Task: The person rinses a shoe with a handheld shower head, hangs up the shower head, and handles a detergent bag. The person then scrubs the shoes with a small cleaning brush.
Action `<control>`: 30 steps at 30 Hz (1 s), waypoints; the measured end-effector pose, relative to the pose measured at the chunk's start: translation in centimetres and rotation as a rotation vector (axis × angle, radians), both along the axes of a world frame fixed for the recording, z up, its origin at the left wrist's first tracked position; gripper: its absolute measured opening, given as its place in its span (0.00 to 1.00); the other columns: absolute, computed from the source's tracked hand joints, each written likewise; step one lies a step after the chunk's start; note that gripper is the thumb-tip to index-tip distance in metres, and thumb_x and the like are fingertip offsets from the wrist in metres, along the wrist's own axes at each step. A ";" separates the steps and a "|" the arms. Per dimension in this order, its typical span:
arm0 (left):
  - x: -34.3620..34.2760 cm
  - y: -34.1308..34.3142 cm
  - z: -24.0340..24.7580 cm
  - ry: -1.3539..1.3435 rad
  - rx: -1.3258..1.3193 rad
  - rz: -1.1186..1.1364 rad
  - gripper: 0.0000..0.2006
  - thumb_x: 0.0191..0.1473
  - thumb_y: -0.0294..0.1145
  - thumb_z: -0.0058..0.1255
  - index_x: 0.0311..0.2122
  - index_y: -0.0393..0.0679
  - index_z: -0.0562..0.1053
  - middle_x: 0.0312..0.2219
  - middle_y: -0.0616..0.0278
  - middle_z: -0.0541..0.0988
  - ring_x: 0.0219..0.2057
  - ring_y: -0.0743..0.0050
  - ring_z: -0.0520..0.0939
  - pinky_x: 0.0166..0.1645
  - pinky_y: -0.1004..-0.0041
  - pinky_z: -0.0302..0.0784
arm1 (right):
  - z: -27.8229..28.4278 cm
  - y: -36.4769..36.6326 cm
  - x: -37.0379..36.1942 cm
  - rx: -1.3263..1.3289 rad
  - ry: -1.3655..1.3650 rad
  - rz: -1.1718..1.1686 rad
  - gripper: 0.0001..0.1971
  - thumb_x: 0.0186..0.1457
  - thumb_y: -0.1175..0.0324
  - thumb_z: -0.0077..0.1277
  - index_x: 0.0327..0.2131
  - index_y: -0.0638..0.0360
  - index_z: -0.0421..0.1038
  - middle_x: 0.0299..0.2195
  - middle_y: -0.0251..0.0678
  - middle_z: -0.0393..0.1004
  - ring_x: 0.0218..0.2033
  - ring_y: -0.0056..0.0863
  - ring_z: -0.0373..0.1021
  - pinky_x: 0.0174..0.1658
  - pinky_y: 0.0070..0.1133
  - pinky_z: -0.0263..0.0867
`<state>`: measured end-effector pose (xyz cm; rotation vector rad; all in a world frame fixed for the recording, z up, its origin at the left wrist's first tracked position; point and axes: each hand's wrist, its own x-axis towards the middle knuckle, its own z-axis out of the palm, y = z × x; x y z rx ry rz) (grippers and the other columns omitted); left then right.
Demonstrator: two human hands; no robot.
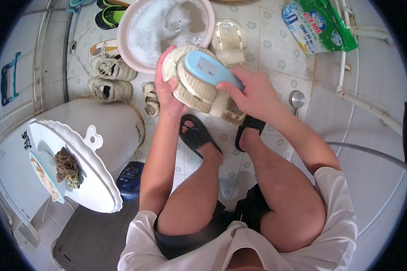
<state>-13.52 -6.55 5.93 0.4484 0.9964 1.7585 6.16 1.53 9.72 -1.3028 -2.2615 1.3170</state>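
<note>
- Shoe (196, 92): cream, ribbed sole turned up; it spans the gap between your two hands, just right of the left one and reaching below the right fingers.
- Brush (211, 67): light blue back uppermost, lying over the sole, just up and left of your right hand; bristle side hidden.
- Left hand (168, 92): partly open, curled around the shoe's left end; thumb over the near edge of the sole, fingers along the far side.
- Right hand (254, 91): closed in a grip on the brush's right end, thumb on the near side, fingers on the far side; fingertips partly out of sight.
- Basin (123, 38): pink, holding white suds, just beyond your left hand.
- Clear slipper (230, 38): on the tiles, beyond your right hand and to its left.
- Strappy sandal (150, 99): near your left hand, on its left.
- Sneakers (111, 90): pale, farther left of your left hand.
- Green bag (323, 27): well apart from your right hand, beyond it and to the right.
- Metal fitting (297, 98): round, right of your right hand.
</note>
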 end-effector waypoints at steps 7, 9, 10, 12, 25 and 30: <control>0.0 0.0 0.0 0.027 -0.040 -0.041 0.47 0.37 0.44 0.59 0.63 0.34 0.56 0.55 0.45 0.68 0.57 0.50 0.72 0.62 0.56 0.67 | 0.4 0.2 0.1 0.017 0.029 0.044 0.27 0.57 0.42 0.51 0.31 0.63 0.75 0.20 0.47 0.73 0.23 0.47 0.73 0.28 0.35 0.67; -0.1 -0.1 0.0 0.033 -0.041 -0.051 0.47 0.37 0.44 0.59 0.63 0.34 0.56 0.55 0.46 0.68 0.57 0.51 0.72 0.62 0.56 0.68 | -0.3 0.8 0.2 0.017 0.008 0.026 0.27 0.57 0.42 0.51 0.32 0.63 0.75 0.20 0.46 0.73 0.23 0.46 0.73 0.28 0.35 0.68; 0.0 -0.1 0.0 0.037 -0.040 -0.064 0.47 0.37 0.45 0.59 0.63 0.35 0.56 0.55 0.47 0.68 0.56 0.51 0.72 0.62 0.57 0.68 | -0.6 1.3 0.4 0.019 -0.016 0.005 0.27 0.57 0.42 0.52 0.32 0.63 0.75 0.20 0.46 0.73 0.23 0.46 0.73 0.28 0.35 0.68; 0.2 0.0 0.0 0.061 -0.048 -0.075 0.47 0.37 0.45 0.60 0.63 0.34 0.56 0.55 0.47 0.69 0.56 0.52 0.72 0.62 0.58 0.68 | -0.9 2.7 0.4 -0.016 -0.019 -0.023 0.27 0.57 0.42 0.52 0.32 0.63 0.76 0.20 0.46 0.73 0.23 0.46 0.73 0.28 0.35 0.67; 0.1 -0.6 -0.3 0.085 -0.005 -0.091 0.47 0.40 0.48 0.62 0.62 0.33 0.57 0.53 0.47 0.70 0.55 0.54 0.74 0.61 0.59 0.70 | -0.6 0.3 0.4 0.034 0.108 -0.002 0.29 0.55 0.41 0.54 0.30 0.65 0.75 0.19 0.48 0.73 0.22 0.47 0.72 0.28 0.36 0.66; 0.6 -0.2 0.1 0.106 -0.008 -0.106 0.47 0.40 0.47 0.61 0.62 0.33 0.57 0.53 0.47 0.71 0.54 0.56 0.75 0.60 0.59 0.70 | -0.3 3.0 0.5 -0.019 -0.024 -0.031 0.28 0.55 0.42 0.53 0.29 0.64 0.74 0.20 0.48 0.73 0.24 0.48 0.73 0.29 0.36 0.66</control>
